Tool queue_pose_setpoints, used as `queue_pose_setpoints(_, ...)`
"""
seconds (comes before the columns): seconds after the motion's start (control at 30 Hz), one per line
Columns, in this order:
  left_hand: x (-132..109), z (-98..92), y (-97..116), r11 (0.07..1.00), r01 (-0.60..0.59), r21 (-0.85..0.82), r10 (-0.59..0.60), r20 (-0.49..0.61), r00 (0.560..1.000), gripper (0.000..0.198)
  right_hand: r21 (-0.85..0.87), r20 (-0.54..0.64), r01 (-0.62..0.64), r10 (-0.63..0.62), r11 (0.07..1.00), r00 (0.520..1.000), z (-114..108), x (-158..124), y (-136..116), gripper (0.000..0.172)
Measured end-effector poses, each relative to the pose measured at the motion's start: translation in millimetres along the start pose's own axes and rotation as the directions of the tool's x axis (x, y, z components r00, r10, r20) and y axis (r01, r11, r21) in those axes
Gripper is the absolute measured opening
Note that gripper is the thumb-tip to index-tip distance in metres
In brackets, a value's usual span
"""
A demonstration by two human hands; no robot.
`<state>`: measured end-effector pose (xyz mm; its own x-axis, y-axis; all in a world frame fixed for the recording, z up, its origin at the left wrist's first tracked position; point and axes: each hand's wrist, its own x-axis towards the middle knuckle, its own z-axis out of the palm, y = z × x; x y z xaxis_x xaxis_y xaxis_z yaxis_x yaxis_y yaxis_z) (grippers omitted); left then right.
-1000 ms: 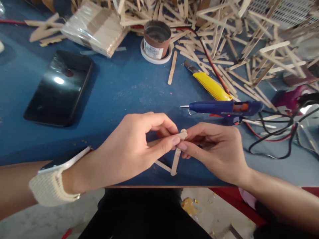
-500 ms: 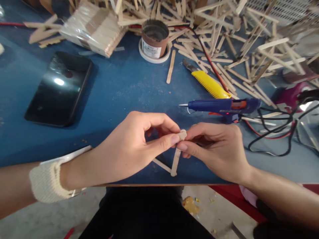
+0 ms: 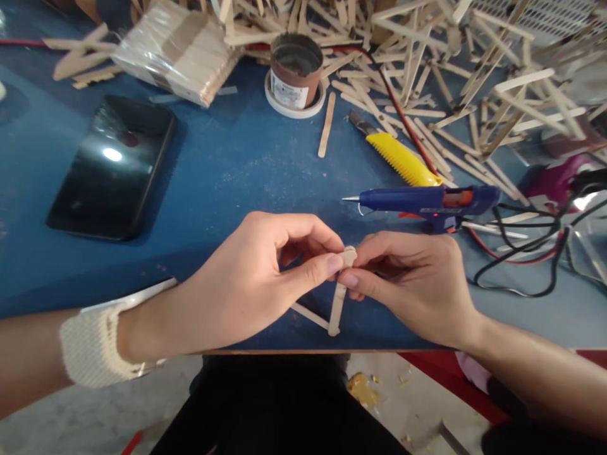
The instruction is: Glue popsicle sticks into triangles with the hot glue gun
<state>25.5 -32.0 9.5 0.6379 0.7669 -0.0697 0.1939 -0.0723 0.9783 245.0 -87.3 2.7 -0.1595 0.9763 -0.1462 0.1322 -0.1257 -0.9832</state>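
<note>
Near the table's front edge, both hands pinch the same corner of a frame of joined popsicle sticks (image 3: 337,306). My left hand (image 3: 265,278) is closed, its thumb pressing on a stick's rounded end. From the other side my right hand (image 3: 408,278) grips the joint between thumb and fingers. One stick slants down toward me from that corner and meets a second one at its lower end. My left hand hides much of the frame. Just beyond my right hand lies a blue hot glue gun (image 3: 422,201), its metal tip pointing left.
A yellow utility knife (image 3: 403,158) and a lone popsicle stick (image 3: 327,125) lie beyond the glue gun. Farther back are a brown pot (image 3: 296,69), a wrapped stick bundle (image 3: 175,54) and a large stick pile (image 3: 427,76). A black phone (image 3: 114,167) rests left; black cables (image 3: 526,294) coil right.
Both hands keep their pinch on the stick frame. Its lower corner has shifted very slightly right; the view itself has also moved a little.
</note>
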Motion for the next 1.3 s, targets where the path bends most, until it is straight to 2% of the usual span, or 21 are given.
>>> queue_pose_setpoints(0.2,-1.3,0.8,-4.7,1.000,-0.020,0.021,0.020,-0.015,1.000,0.003,-0.028,-0.007,0.004,-0.005,1.000,1.000,-0.7,-0.6,-0.4,0.026)
queue_pose_setpoints(0.3,-1.7,1.0,-7.3,1.000,-0.022,0.008,0.022,-0.040,0.999,0.013,-0.014,-0.003,0.009,-0.009,1.000,1.000,-0.3,-0.8,0.5,0.025)
queue_pose_setpoints(0.6,-1.4,0.6,-0.7,0.977,0.134,-0.164,-0.139,-0.016,0.990,0.028,0.015,0.008,0.013,-0.013,1.000,1.000,-0.3,-1.5,0.9,0.024)
queue_pose_setpoints(0.97,-2.0,1.5,-1.6,0.977,0.114,-0.180,-0.121,-0.030,0.992,0.028,-0.001,-0.004,0.057,-0.057,0.998,0.998,1.1,-2.1,2.3,0.021)
queue_pose_setpoints(1.17,-3.1,1.9,-1.1,0.972,0.086,-0.219,-0.114,-0.120,0.986,0.030,-0.019,0.007,0.132,-0.132,0.991,0.991,2.3,-2.8,1.7,0.021)
queue_pose_setpoints(1.3,-3.8,2.5,-0.8,0.970,0.081,-0.229,-0.110,-0.120,0.987,0.032,-0.070,-0.004,0.158,-0.158,0.985,0.987,2.7,-2.7,1.2,0.017)
